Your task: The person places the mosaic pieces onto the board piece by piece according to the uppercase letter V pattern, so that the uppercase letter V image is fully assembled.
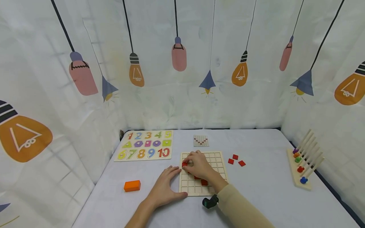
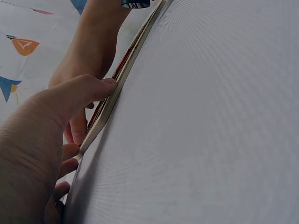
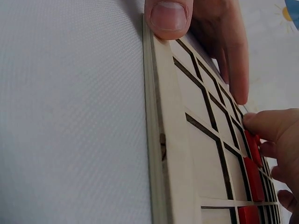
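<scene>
The right hand [image 1: 198, 165] hides part of the grid board [image 1: 188, 183].

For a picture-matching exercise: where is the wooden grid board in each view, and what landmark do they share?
Head: the wooden grid board is below centre, slightly right.
Left wrist: a thin diagonal strip of the board, upper left.
Right wrist: the board fills much of the right half.
Shared landmark: left hand, thumb on the board's edge.

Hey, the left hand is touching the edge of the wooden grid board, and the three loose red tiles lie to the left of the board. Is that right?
Not quite: the head view shows the three loose red tiles to the right of the wooden grid board. The left hand does touch its edge.
</scene>
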A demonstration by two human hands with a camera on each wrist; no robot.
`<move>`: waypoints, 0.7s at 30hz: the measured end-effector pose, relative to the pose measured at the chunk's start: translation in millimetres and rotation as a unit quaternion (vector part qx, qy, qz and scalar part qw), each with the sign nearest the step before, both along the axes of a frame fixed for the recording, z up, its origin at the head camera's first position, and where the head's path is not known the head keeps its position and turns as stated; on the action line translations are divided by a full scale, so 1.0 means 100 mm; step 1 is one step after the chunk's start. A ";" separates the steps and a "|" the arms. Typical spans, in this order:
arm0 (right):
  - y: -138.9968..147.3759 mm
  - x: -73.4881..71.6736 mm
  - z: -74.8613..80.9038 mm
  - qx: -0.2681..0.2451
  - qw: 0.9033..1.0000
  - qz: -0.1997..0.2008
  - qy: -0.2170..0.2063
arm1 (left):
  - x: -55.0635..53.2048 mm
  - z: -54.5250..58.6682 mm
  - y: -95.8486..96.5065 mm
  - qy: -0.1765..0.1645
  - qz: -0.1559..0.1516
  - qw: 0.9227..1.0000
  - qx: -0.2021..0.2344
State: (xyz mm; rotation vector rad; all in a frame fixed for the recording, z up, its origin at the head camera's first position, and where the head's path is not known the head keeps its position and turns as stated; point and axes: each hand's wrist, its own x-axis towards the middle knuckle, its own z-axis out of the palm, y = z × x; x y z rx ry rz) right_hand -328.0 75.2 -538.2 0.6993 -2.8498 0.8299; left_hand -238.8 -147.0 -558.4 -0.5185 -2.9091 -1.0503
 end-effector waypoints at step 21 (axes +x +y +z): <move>0.05 0.00 -0.01 -0.018 1.000 0.000 -0.007 | -0.01 -0.01 0.00 0.000 0.001 1.000 -0.004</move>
